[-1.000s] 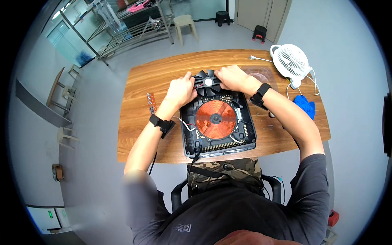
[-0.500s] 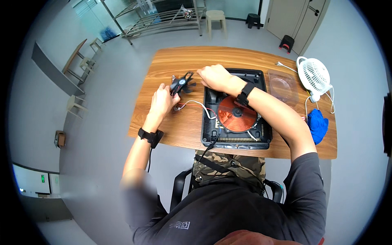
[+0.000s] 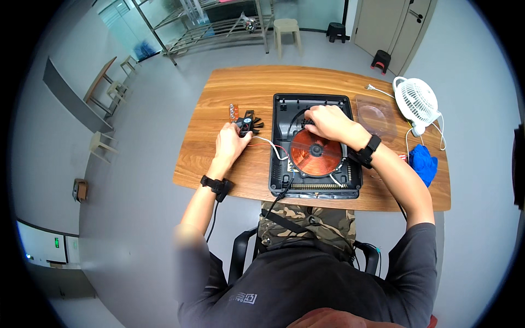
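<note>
A small black cooling fan [image 3: 252,127] with short blades is gripped by my left hand [image 3: 232,145] at the left part of the table. A white wire and a red wire run from beside it to the black open housing [image 3: 278,117] of an induction cooker. Inside the housing lies a round copper coil [image 3: 306,156] with a dark centre. My right hand [image 3: 330,123] is above the coil's far edge, its fingers curled down into the housing. What those fingers hold, if anything, is hidden. A black curved part shows just left of them.
Beyond the fan stands a small orange and silvery item [image 3: 233,111]. Right of the housing lie a clear plastic cover [image 3: 376,116], a white fan [image 3: 416,101] with its cord and a blue cloth [image 3: 423,164] on the wooden table [image 3: 240,82]. A black cable hangs over the near edge.
My right hand has moved right and nearer, from the housing's far left edge to above the coil. My left hand has lowered the cooling fan slightly toward me.
</note>
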`<state>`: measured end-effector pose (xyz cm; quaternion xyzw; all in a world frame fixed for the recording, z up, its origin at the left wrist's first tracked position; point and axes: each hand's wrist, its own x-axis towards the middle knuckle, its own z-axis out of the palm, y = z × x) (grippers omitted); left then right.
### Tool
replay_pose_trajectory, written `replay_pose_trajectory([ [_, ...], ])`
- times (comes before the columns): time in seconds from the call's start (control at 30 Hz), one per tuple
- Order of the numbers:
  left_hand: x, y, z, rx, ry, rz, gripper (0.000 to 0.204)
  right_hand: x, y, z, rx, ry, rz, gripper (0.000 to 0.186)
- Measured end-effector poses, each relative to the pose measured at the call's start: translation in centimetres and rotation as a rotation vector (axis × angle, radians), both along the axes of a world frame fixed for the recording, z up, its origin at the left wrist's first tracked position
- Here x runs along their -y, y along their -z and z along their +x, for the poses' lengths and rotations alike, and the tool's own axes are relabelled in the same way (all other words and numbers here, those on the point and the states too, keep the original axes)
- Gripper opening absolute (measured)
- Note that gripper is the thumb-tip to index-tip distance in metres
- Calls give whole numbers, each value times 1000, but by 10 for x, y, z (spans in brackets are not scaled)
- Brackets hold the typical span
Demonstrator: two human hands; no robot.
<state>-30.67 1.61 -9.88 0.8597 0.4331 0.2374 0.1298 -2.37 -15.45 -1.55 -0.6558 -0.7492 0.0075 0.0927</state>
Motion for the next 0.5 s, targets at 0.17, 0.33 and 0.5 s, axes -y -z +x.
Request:
replay_pose_trajectory([
  [0.17,8,12,18,-56,-8,-42,44,25,4,10,-24,55,-4,24],
  [0.33,3,29,17,-52,30,-81,46,22,2,5,-43,13,-23,24],
  [0.5,7,32,3,-1,87,-137,42,-14,1,-20,-29,-88,-33,25],
])
